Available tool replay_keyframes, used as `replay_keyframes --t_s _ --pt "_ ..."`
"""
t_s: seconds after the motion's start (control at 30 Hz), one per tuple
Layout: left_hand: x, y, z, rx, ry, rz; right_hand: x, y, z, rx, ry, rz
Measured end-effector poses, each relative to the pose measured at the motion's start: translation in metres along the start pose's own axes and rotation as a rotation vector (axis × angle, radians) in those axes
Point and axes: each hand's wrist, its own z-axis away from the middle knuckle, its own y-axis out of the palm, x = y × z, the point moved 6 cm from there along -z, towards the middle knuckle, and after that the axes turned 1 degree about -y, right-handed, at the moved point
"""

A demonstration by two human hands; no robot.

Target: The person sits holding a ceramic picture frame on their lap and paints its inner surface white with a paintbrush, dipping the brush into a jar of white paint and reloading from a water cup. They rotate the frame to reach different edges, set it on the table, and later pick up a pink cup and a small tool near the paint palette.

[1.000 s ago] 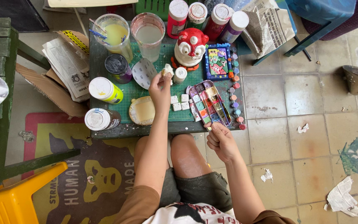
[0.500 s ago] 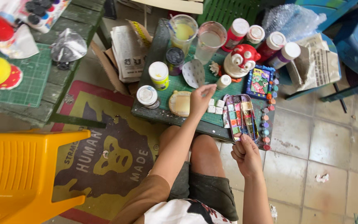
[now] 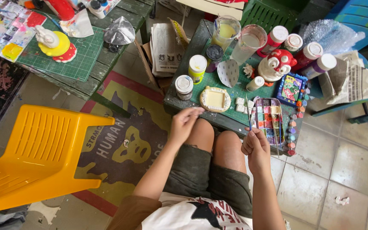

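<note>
R hand (image 3: 255, 147) clenched on thin paintbrush (image 3: 248, 114), long axis upright, tip toward paint palette (image 3: 268, 117) just ahead on bench (image 3: 179, 100). L hand (image 3: 183, 122) released, empty, over knee, near square plaster piece (image 3: 215, 99). R nearer palette.

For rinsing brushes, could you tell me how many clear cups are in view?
2: a yellowish-filled cup and a cloudy cup beside it, at the table's far edge.
</note>
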Motion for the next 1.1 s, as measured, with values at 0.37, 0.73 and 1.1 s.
replay_keyframes --t_s 0.37,0.73,1.1 --pt "-0.051 -0.063 -0.021 -0.205 0.300 -0.616 -0.009 -0.071 0.032 -0.193 -0.048 -0.086" --pt "0.051 0.022 -0.038 0.010 0.007 -0.597 -0.027 -0.114 0.013 -0.333 -0.133 -0.020" --pt "0.132 0.028 -0.063 -0.074 -0.261 -0.676 -0.011 -0.184 0.019 -0.646 -0.532 0.901"
